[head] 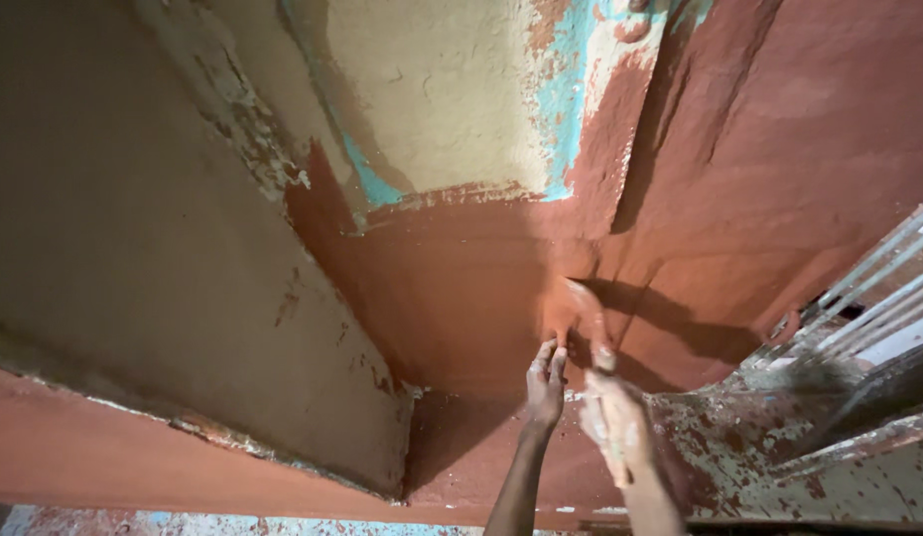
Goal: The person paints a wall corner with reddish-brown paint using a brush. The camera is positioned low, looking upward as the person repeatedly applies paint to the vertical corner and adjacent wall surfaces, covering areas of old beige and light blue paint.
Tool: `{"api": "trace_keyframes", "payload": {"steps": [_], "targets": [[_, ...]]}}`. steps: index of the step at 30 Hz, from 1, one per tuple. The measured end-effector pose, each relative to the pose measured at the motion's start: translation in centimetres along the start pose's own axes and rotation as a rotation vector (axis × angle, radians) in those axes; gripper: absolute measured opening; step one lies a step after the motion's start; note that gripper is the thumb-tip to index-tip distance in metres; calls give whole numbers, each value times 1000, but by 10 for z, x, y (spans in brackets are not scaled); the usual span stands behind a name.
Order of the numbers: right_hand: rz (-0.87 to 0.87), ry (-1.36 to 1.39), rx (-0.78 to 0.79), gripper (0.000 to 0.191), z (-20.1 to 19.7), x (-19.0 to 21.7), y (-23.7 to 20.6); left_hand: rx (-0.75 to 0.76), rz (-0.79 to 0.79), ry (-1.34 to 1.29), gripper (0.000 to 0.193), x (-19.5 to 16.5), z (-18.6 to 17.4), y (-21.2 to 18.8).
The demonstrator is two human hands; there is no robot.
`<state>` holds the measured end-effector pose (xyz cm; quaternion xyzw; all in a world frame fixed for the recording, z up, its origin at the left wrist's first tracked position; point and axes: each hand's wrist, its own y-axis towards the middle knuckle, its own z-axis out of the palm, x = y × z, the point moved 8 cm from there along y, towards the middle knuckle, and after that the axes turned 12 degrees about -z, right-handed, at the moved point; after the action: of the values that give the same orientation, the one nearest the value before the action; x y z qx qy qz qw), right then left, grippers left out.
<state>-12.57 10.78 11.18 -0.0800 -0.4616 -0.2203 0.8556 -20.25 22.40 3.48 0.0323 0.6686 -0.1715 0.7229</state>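
My right hand, flecked with pale paint, grips the handle of a paintbrush. The brush head is loaded with red-brown paint and presses against the red-brown painted wall near an inner corner. My left hand reaches up just left of the brush. Its fingers are stretched out, with the tips at the wall right below the bristles, and it holds nothing. The brush and my right hand are blurred by motion.
A cream patch edged with turquoise stays unpainted above. A tan, flaking surface slants along the left. At right are a window with pale bars and a paint-splattered ledge.
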Motion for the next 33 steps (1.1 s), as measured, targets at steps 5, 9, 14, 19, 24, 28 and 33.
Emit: {"api": "trace_keyframes", "payload": {"steps": [5, 9, 14, 19, 24, 28, 33], "targets": [[-96, -3, -226, 21, -38, 25, -3, 8, 22, 30, 53, -8, 1, -4], [-164, 145, -319, 23, -38, 18, 0, 17, 34, 15, 51, -1, 1, 1], [97, -175, -157, 24, -10, -24, 0, 4, 46, 12, 49, 11, -3, 11], [211, -296, 126, 26, 11, -54, -21, -104, 9, 23, 46, 15, -3, 18], [212, -262, 145, 24, -11, -61, -18, -9, -4, -144, 44, 17, 3, 11], [195, -87, -151, 23, -61, -46, -9, -2, 39, 18, 46, 5, -2, 1], [-67, 85, -387, 14, -93, -21, -4, -26, -14, 23, 51, 3, -2, 1]]}}
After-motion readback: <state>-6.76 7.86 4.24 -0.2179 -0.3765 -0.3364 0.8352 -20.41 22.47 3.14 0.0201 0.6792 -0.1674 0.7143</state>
